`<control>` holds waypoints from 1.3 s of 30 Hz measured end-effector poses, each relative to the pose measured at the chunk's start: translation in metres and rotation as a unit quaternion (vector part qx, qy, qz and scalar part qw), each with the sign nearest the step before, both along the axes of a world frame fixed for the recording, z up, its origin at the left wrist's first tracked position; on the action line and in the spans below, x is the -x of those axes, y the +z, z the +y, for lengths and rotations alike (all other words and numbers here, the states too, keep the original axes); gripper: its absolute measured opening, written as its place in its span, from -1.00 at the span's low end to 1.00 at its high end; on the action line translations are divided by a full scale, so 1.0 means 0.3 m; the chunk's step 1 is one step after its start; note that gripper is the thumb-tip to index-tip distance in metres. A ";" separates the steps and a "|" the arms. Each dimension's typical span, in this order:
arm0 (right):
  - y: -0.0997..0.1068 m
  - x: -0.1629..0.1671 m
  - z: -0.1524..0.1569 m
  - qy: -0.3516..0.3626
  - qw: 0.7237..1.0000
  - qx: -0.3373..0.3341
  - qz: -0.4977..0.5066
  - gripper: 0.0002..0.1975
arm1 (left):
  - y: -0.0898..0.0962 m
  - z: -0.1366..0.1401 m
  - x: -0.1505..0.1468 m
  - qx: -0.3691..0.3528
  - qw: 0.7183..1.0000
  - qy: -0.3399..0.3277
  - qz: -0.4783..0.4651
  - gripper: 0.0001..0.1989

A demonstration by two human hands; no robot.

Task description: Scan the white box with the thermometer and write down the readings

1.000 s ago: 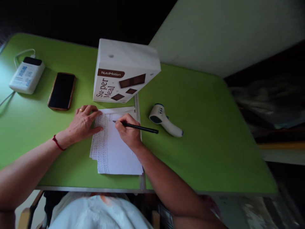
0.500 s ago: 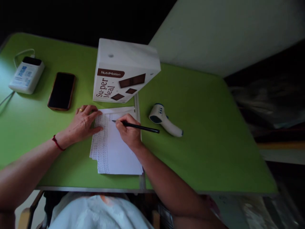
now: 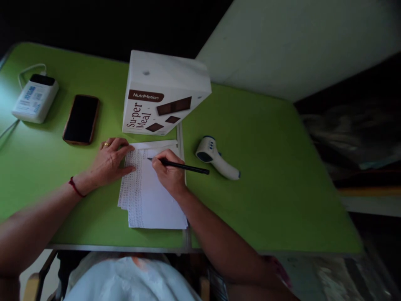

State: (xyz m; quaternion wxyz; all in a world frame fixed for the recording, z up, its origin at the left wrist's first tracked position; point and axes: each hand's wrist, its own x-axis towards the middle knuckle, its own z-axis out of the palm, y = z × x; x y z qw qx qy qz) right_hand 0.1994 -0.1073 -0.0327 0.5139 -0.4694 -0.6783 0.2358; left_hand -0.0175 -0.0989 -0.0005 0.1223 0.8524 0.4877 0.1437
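Held a black pen (image 3: 191, 169) in the right hand (image 3: 171, 173) over handwritten sheets (image 3: 161, 205) on the green counter (image 3: 269, 200).
Gripped the pen between thumb and fingers, with tip pointing left toward the columns of small writing on the far part of the top sheet; could not tell about contact with the paper. Rested the left hand (image 3: 112, 161) on the far left edge of the sheets, with fingers loosely bent and thumb apart. Had a white box (image 3: 171, 77) standing just beyond the sheets, a gun-shaped white device (image 3: 219, 159) lying to the right, a phone (image 3: 81, 120) to the left, and a corded white unit (image 3: 36, 100) farther left.
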 end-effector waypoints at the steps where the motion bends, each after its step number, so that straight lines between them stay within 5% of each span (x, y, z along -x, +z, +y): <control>1: 0.002 0.000 0.000 -0.003 1.000 -0.002 0.002 -0.84 | -0.001 0.001 -0.001 0.001 1.000 0.001 -0.001 -0.43; 8: 0.055 -0.013 -0.014 -0.035 0.994 -0.098 -0.016 -0.90 | -0.013 0.008 0.012 -0.003 1.000 -0.009 -0.013 -0.44; 12: 0.104 -0.083 -0.005 -0.033 0.969 -0.195 -0.150 -0.91 | -0.018 0.013 0.018 -0.002 1.000 -0.013 -0.015 -0.46; 15: 0.121 -0.158 0.006 -0.061 0.943 -0.207 -0.252 -0.83 | -0.019 0.017 0.019 -0.001 1.000 -0.017 -0.018 -0.46; 22: 0.092 -0.208 -0.007 -0.033 0.876 -0.025 -0.480 -0.76 | -0.014 0.029 0.032 0.036 0.996 0.004 -0.078 -0.45; 27: 0.125 -0.204 0.003 0.005 0.879 0.074 -0.472 -0.65 | -0.020 0.072 0.062 0.085 0.963 0.107 -0.233 -0.36; 31: 0.172 -0.305 0.036 -0.092 0.871 0.122 -0.468 -0.59 | -0.034 0.179 0.083 0.125 0.926 0.189 -0.302 -0.20; 35: 0.190 -0.412 0.061 -0.141 0.810 0.260 -0.507 -0.51 | -0.036 0.304 0.076 0.117 0.920 0.104 -0.359 -0.10; 39: 0.186 -0.444 0.075 -0.116 0.776 0.378 -0.492 -0.68 | -0.029 0.353 0.054 0.092 0.918 0.011 -0.386 -0.16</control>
